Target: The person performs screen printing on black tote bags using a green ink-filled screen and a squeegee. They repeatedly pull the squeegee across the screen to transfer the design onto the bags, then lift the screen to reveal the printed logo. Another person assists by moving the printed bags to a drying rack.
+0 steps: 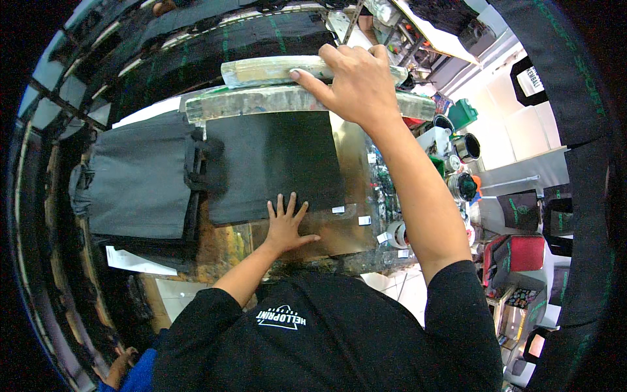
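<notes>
A black fabric piece (271,163) lies flat on a worn, paint-stained printing table (353,153). My left hand (286,225) rests flat, fingers spread, on the fabric's near edge. My right hand (353,81) reaches far forward and grips a long, ink-smeared wooden frame edge (274,70) raised above the fabric's far side. A second pale frame bar (261,101) lies just below it.
A stack of dark grey folded fabric (140,179) sits to the left of the table. Ink pots and cans (465,147) crowd the right side, with tape rolls (396,233) near the table's edge. Black bags (519,209) hang at right. White paper (130,261) lies lower left.
</notes>
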Tool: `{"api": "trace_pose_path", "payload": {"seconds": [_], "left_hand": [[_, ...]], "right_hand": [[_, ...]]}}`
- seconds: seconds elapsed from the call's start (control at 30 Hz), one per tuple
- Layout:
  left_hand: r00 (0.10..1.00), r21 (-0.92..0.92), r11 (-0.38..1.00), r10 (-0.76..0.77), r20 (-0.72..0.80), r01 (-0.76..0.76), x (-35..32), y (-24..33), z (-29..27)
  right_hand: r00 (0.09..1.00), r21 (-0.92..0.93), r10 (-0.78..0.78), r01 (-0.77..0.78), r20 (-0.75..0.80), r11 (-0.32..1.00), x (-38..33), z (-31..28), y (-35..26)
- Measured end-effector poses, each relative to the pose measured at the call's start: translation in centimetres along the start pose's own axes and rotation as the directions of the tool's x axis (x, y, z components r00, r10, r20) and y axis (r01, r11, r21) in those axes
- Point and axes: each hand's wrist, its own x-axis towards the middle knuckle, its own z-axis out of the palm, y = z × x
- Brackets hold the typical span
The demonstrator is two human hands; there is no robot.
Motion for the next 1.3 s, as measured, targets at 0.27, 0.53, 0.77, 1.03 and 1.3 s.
{"api": "trace_pose_path", "payload": {"seconds": [0.27, 0.53, 0.77, 1.03, 1.3], "left_hand": [[0.987, -0.037, 0.987, 0.156, -0.033, -0.157, 7.0, 2.1, 1.6], [0.988, -0.090, 0.984, 0.152, -0.034, -0.155, 6.3, 4.7, 2.7], [0.983, -0.075, 0.980, 0.185, -0.004, -0.184, 5.1, 4.7, 2.4], [0.985, -0.179, 0.984, -0.014, -0.171, -0.018, 0.4, 3.3, 2.6], [0.997, -0.114, 0.993, 0.008, -0.072, -0.016, -1.9, 2.8, 3.0]], "right_hand": [[0.998, -0.043, -0.028, 0.030, 0.051, 0.999, 0.2, -0.4, 0.0], [0.998, -0.050, -0.030, 0.033, 0.052, 0.998, 0.1, -0.5, 0.1], [0.998, -0.070, -0.033, 0.036, 0.050, 0.997, 0.2, 0.3, -0.3], [0.960, -0.124, 0.121, -0.092, 0.254, 0.988, 0.2, -0.8, -0.9], [0.967, -0.168, 0.076, -0.035, 0.245, 0.985, -0.4, 0.0, 0.9]]}}
